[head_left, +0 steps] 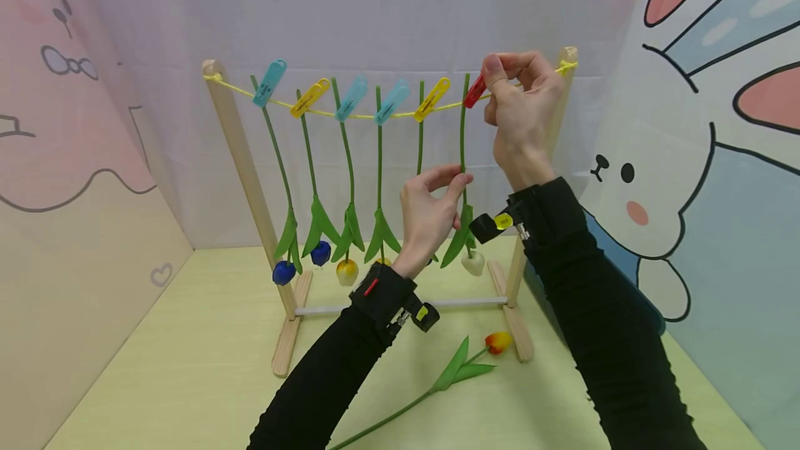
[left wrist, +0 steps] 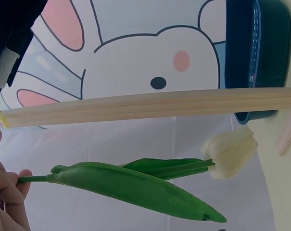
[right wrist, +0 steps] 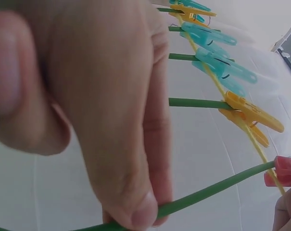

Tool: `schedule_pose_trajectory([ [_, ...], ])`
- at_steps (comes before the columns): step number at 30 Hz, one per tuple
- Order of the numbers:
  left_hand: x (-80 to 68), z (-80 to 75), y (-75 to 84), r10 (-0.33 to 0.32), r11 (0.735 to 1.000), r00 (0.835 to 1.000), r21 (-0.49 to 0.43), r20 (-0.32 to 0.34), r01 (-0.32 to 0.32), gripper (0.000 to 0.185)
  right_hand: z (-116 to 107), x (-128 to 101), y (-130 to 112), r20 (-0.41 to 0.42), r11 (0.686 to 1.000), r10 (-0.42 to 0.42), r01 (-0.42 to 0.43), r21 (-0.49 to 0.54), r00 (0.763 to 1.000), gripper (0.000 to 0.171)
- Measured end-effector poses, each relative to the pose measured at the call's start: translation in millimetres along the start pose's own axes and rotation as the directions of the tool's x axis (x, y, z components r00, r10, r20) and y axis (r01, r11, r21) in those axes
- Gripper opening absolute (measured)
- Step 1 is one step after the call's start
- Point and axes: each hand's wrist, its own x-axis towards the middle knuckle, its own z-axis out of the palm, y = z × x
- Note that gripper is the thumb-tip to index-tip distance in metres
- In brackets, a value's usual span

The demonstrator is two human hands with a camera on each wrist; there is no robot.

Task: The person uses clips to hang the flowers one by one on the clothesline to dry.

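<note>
My right hand (head_left: 526, 106) pinches a red clothespin (head_left: 475, 92) near the right end of a yellow cord (head_left: 450, 106). The clothespin's nose is at the upper stem of a white tulip (head_left: 473, 263), which hangs bloom down. Lower on that stem, my left hand (head_left: 428, 210) pinches it between thumb and fingers. The right wrist view shows the pinched stem (right wrist: 208, 191) bending up to the red clothespin, with the cord at its jaws. In the left wrist view, the white bloom (left wrist: 230, 153) and green leaves hang free below the left fingers.
Several tulips hang from the cord to the left, held by blue and yellow clothespins (head_left: 432, 99). A wooden frame (head_left: 240, 179) carries the cord. One red-yellow tulip (head_left: 498, 342) lies on the table (head_left: 187, 367). Behind the right post is a dark blue bin (left wrist: 272, 53).
</note>
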Motion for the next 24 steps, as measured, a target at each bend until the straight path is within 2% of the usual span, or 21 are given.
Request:
schedule_pose_trajectory([
  [13, 1.0, -0.4, -0.8, -0.004, 1.000, 1.000, 0.011, 0.001, 0.004, 0.027, 3.4, -5.4, 5.1, 0.029, 0.998, -0.027, 0.029, -0.055, 0.999, 0.008],
  [17, 1.2, -0.5, -0.4, 0.008, 1.000, 1.000, 0.012, -0.001, -0.008, 0.027, 0.7, -6.8, 4.0, 0.055, 0.994, -0.022, 0.027, -0.102, 0.998, 0.005],
  [18, -0.3, -1.0, 4.7, 0.001, 1.000, 1.000, 0.012, 0.002, -0.001, 0.027, -0.2, -7.4, 3.6, 0.064, 0.992, -0.023, 0.031, -0.121, 0.998, 0.006],
  [22, -1.3, -1.3, 3.6, 0.001, 1.000, 1.000, 0.021, 0.010, -0.001, 0.028, -5.2, -10.9, 2.1, 0.097, 0.977, -0.034, 0.053, -0.205, 0.995, 0.023],
  [24, -3.3, -2.5, 3.0, -0.005, 1.000, 1.000, 0.024, 0.014, 0.005, 0.031, -9.0, -14.2, 2.4, 0.114, 0.962, -0.074, 0.101, -0.253, 0.991, 0.031],
])
